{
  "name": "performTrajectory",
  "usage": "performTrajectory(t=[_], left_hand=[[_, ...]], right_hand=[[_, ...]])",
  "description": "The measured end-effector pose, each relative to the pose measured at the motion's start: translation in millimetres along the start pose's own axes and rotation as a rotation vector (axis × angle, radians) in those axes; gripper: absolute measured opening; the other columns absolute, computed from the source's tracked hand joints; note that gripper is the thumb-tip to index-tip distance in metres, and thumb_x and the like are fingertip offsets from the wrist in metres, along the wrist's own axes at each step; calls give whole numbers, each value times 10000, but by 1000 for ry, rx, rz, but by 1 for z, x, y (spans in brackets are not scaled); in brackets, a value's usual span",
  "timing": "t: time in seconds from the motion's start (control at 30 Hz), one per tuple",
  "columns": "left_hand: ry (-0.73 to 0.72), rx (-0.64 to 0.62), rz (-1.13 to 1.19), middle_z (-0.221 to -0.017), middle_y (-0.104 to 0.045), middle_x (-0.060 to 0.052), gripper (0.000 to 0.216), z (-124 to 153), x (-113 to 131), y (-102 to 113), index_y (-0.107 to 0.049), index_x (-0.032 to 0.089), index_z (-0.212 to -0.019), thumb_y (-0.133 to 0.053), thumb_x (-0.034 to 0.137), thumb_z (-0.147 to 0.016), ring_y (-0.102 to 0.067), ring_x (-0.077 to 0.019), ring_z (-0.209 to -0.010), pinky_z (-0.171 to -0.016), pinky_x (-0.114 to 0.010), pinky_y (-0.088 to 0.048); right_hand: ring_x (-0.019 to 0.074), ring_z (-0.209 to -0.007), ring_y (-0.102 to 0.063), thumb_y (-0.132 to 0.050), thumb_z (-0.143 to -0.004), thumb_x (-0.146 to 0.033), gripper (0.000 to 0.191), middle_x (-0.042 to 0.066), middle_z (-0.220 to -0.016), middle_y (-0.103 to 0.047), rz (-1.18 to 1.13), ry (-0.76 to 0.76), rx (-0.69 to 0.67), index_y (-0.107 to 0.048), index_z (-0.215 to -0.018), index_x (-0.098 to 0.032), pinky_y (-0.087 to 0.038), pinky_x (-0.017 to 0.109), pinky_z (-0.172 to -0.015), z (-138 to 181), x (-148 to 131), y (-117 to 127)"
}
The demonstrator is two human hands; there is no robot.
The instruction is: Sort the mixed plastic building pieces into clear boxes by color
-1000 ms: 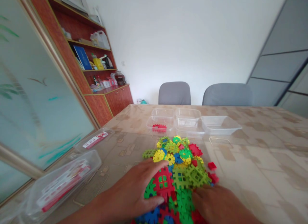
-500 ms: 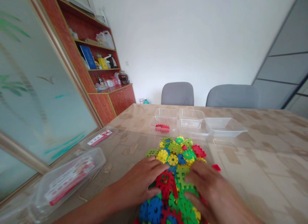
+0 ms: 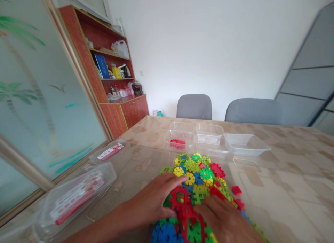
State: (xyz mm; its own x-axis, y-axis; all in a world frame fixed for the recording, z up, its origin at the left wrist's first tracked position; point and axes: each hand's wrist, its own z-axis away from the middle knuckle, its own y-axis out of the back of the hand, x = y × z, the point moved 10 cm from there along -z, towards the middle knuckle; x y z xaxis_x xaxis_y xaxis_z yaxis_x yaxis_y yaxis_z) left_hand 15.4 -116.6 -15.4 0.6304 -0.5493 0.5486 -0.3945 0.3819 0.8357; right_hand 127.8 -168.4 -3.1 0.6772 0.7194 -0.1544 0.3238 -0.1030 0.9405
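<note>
The left grip (image 3: pixel 153 197) curves, thumb and fingers well apart, around red pieces (image 3: pixel 180 197); whether it holds them I cannot tell. The right grip (image 3: pixel 223 215) reaches into the pile (image 3: pixel 200 193) beside it, its hold hidden. Beyond both, clear boxes (image 3: pixel 249 151) stand on the counter (image 3: pixel 287 180).

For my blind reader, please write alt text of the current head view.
A person's left hand and right hand are at a pile of colourful plastic pieces on a table. Beyond are clear containers, one holding something red, and two grey chairs.
</note>
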Motion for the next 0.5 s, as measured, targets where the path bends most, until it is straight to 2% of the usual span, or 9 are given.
performTrajectory(t=[0.13, 0.3, 0.4, 0.5], left_hand=[[4, -72, 5, -1451, -417, -139, 966, 4, -1, 0, -318, 218, -1468, -769, 528, -672, -388, -327, -1312, -1100, -439, -304], [45, -49, 18, -1488, -374, -138, 988, 6, 2, 13, -329, 173, -1460, -748, 580, -663, -376, -311, -1333, -1120, -435, -280], [65, -44, -4, -1460, -415, -139, 956, 5, 2, 11, -363, 180, -1444, -742, 584, -665, -392, -318, -1319, -1108, -447, -297], [38, -31, -15, -1407, -482, -119, 839, 2, 2, 5, -423, 222, -1410, -721, 568, -707, -429, -312, -1285, -1088, -444, -326]], right_hand=[[269, -939, -621, -647, -787, -228, 302, 86, -1006, -673, -68, -130, -31, -630, -1086, -203, -504, 371, -800, -8, 17, 21], [320, -992, -599, -662, -766, -251, 276, 127, -1039, -667, -73, -206, -113, -668, -1027, -161, -470, 477, -872, -30, 11, 7], [320, -1002, -599, -703, -723, -238, 327, 123, -1047, -674, -93, -213, -147, -674, -1039, -160, -461, 480, -890, -41, 7, -2], [326, -1009, -606, -715, -711, -238, 412, 126, -1082, -679, -106, -187, -105, -658, -1113, -167, -463, 486, -889, -41, 13, 3]])
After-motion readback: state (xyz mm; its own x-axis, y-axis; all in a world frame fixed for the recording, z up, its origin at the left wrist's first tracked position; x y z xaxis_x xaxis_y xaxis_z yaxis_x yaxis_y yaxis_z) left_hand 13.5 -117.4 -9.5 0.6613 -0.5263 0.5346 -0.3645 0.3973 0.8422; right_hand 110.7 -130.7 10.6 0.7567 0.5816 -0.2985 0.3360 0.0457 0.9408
